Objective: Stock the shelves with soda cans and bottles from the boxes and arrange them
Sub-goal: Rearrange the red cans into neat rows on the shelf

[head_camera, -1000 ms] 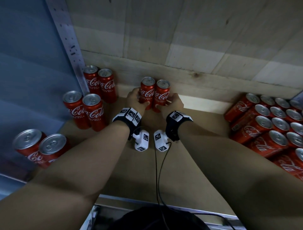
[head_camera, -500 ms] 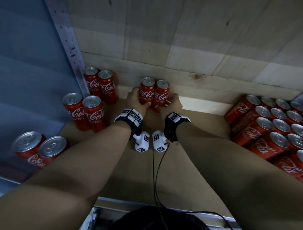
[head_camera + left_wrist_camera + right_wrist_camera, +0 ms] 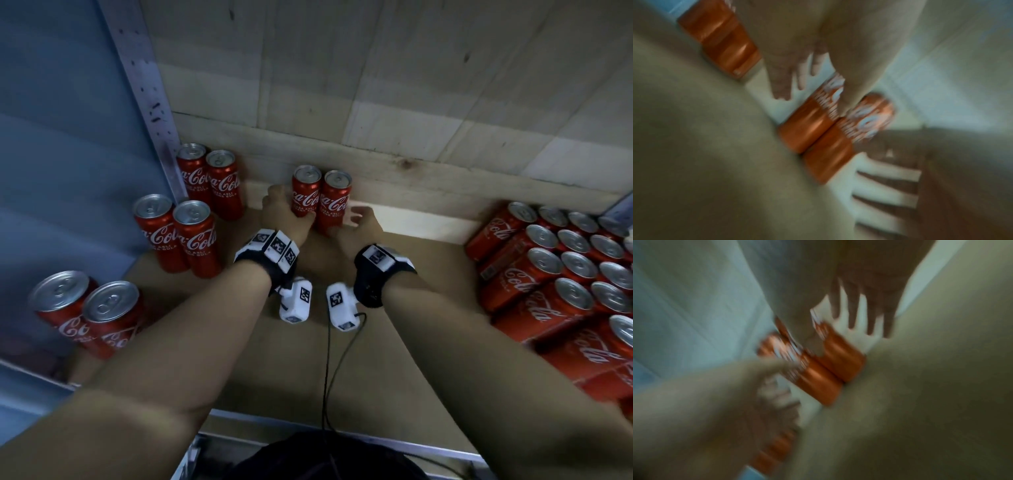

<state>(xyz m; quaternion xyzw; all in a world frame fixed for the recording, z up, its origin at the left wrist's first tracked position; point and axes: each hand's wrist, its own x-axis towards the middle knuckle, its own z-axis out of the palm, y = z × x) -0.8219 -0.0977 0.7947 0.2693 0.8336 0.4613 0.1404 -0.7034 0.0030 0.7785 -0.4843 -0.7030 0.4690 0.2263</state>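
Two cans are stood touching at the shelf back; left hand wraps one, right hand is spread, releasing

Every red can on the shelf has the white Coca-Cola script down its side: the two middle cans, the pairs on the left, and the packed block on the right. Smaller print underneath is too tiny to read.
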